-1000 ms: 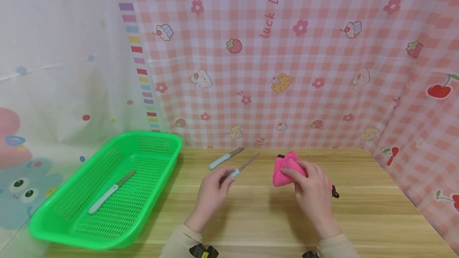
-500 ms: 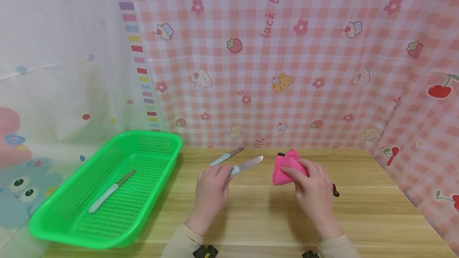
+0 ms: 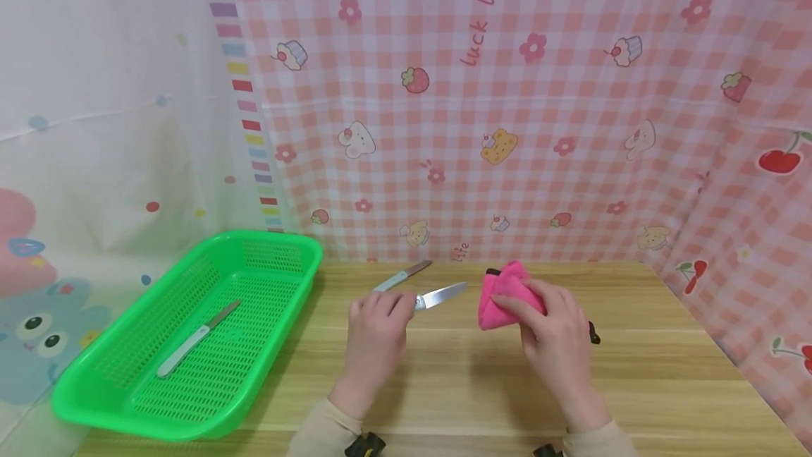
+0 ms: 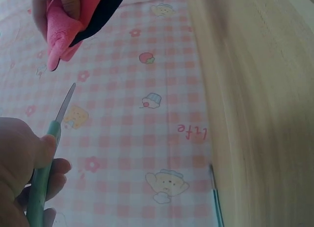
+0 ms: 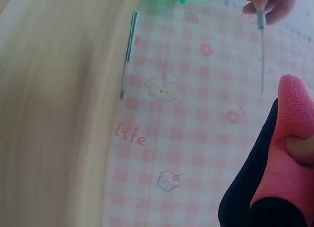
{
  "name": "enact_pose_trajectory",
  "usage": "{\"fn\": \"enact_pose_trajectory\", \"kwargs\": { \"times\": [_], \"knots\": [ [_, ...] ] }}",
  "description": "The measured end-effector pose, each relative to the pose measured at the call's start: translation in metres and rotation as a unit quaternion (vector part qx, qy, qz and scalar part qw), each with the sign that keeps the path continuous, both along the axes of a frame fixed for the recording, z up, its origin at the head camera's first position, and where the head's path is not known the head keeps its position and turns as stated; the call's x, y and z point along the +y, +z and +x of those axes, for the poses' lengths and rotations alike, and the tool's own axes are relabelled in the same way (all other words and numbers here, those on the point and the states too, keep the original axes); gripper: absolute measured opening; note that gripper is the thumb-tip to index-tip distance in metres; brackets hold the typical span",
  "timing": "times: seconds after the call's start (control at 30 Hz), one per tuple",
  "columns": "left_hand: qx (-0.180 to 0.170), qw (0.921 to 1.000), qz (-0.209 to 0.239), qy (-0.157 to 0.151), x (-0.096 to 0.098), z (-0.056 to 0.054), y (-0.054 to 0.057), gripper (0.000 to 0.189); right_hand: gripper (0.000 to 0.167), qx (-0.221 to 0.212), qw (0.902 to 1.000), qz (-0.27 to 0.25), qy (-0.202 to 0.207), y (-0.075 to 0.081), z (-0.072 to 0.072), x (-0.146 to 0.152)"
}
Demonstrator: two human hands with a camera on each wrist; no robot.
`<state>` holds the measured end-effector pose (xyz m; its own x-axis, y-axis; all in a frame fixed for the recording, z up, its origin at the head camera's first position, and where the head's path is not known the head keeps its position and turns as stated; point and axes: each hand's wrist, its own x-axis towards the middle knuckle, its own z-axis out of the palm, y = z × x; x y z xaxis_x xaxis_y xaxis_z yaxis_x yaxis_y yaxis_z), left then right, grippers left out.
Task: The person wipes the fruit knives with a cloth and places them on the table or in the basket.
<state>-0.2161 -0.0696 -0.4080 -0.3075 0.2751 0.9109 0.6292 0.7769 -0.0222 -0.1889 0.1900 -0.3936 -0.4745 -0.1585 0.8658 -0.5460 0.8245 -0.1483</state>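
Note:
My left hand [image 3: 377, 337] grips a small paring knife [image 3: 444, 295] by its pale blue handle. Its blade points right, and a bright flat side shows in the head view. In the left wrist view the thumb lies along the knife's handle [image 4: 55, 134]. A folded pink cloth [image 3: 497, 300] with black parts is pinched in my right hand [image 3: 558, 333], thumb pressed on the fluffy side. The right wrist view shows a black layer along the cloth [image 5: 294, 114]. Between blade tip and cloth there is a short gap. A second paring knife [image 3: 400, 278] lies behind my left hand.
On the left stands a green plastic basket [image 3: 309, 259] with a third knife [image 3: 190, 345] lying on its perforated bottom. Under both hands is a wood-grain table [image 3: 444, 400]. A pink checked curtain [image 3: 457, 125] hangs along the back edge.
My left hand has rolled over, turning the blade from nearly edge-on to its flat side. The cloth in my right hand has shifted slightly left and up.

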Motion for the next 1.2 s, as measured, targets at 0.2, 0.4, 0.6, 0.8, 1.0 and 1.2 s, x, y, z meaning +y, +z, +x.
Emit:
{"fn": "enact_pose_trajectory", "kwargs": {
  "times": [0.2,0.4,0.6,0.8,1.0,1.2],
  "knots": [
    [-0.016,0.9998,-0.015,-0.005,0.001,0.0,-0.001,0.016,0.05,0.002,0.9993,0.023,0.03,0.005,0.006,-0.009],
    [-0.031,0.9992,-0.02,-0.013,0.001,0.001,-0.001,0.011,0.055,0.017,0.9975,0.047,0.049,0.009,0.006,-0.021],
    [-0.038,0.9985,-0.029,-0.026,0.002,0.002,0.0,0.015,0.056,0.029,0.9946,0.081,0.058,0.011,0.003,-0.03],
    [-0.03,0.9983,-0.036,-0.035,0.004,0.003,-0.002,0.017,0.055,0.032,0.9913,0.113,0.058,0.011,-0.001,-0.039],
    [-0.001,0.9981,-0.047,-0.039,0.007,0.002,-0.005,0.025,0.052,0.009,0.9892,0.137,0.051,0.008,-0.003,-0.044],
    [-0.018,0.9977,-0.049,-0.043,0.006,0.003,-0.005,0.024,0.054,-0.003,0.9906,0.128,0.048,0.004,-0.005,-0.043]
  ]
}}
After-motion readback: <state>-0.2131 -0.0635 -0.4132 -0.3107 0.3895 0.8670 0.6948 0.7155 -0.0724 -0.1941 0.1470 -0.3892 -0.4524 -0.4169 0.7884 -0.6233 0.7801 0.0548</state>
